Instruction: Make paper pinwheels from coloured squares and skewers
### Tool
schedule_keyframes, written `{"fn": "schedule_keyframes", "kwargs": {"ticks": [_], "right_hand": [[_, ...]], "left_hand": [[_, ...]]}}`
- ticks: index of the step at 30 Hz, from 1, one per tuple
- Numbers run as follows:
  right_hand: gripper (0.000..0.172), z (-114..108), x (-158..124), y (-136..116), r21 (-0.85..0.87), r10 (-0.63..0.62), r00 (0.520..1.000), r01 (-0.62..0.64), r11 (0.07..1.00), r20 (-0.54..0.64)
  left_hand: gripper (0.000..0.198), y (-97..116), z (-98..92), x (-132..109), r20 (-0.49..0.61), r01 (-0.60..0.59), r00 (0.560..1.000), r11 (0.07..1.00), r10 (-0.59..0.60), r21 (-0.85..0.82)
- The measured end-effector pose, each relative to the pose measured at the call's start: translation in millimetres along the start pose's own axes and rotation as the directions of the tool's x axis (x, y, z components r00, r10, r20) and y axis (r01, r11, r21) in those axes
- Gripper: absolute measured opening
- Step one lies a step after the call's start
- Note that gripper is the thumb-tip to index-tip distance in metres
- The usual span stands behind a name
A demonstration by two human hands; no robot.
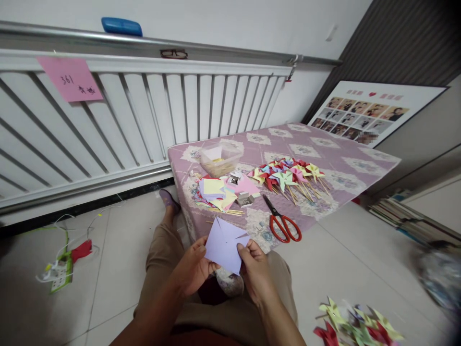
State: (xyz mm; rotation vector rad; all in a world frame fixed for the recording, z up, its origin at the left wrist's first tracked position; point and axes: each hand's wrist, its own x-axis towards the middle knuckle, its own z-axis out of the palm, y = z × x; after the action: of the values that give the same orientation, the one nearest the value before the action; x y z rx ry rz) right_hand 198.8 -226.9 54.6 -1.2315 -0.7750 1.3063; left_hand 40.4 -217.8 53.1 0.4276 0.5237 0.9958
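Observation:
A square of lilac paper (224,247), slit inward from its corners and marked with a small dot at the centre, is held above my lap. My left hand (196,266) grips its left edge, and my right hand (254,269) pinches its right side with the thumb on top. Just beyond lie thin wooden sticks (230,211) and a stack of coloured paper squares (212,190). Scissors with red handles (284,226) rest to the right of the paper, blades pointing away. Finished paper pinwheels (286,180) on sticks are heaped farther back.
A clear plastic box (220,161) and a small grey box (245,199) stand on the cloth-covered table (345,173). More pinwheels (356,322) are at the lower right. A power strip (62,273) with cables lies on the floor at left, near a radiator (194,101).

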Motion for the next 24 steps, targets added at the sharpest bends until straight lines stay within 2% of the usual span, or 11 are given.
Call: {"fn": "schedule_keyframes", "kwargs": {"ticks": [5,13,17,20,22,24], "right_hand": [[0.018,1.7,-1.8,1.8,0.013,-0.002,1.0,0.002,1.0,0.006],[0.028,3.1,-7.3,2.6,-0.031,0.012,0.999,-0.011,0.999,0.045],[0.026,1.7,-6.9,4.4,-0.086,-0.004,0.996,0.012,0.996,0.084],[0.027,-2.2,-4.2,8.4,-0.14,-0.073,0.994,0.084,0.987,0.083],[0.042,-6.3,-3.3,10.3,-0.215,-0.166,0.985,0.172,0.961,0.044],[0.053,-11.0,-4.5,9.5,-0.356,-0.294,0.955,0.283,0.891,0.023]], "left_hand": [[0.049,3.1,1.0,0.3,-0.001,0.011,1.0,1.0,-0.011,0.028],[0.038,17.4,-5.5,13.9,-0.155,0.142,0.983,0.952,-0.103,0.272],[0.033,19.5,0.0,19.7,-0.156,0.157,0.982,0.918,-0.106,0.365],[0.028,18.5,2.5,21.4,-0.16,0.146,0.983,0.902,-0.087,0.406],[0.025,17.5,1.8,22.1,-0.18,0.144,0.981,0.892,-0.072,0.428],[0.021,16.8,0.2,23.0,-0.207,0.144,0.977,0.881,-0.053,0.451]]}}
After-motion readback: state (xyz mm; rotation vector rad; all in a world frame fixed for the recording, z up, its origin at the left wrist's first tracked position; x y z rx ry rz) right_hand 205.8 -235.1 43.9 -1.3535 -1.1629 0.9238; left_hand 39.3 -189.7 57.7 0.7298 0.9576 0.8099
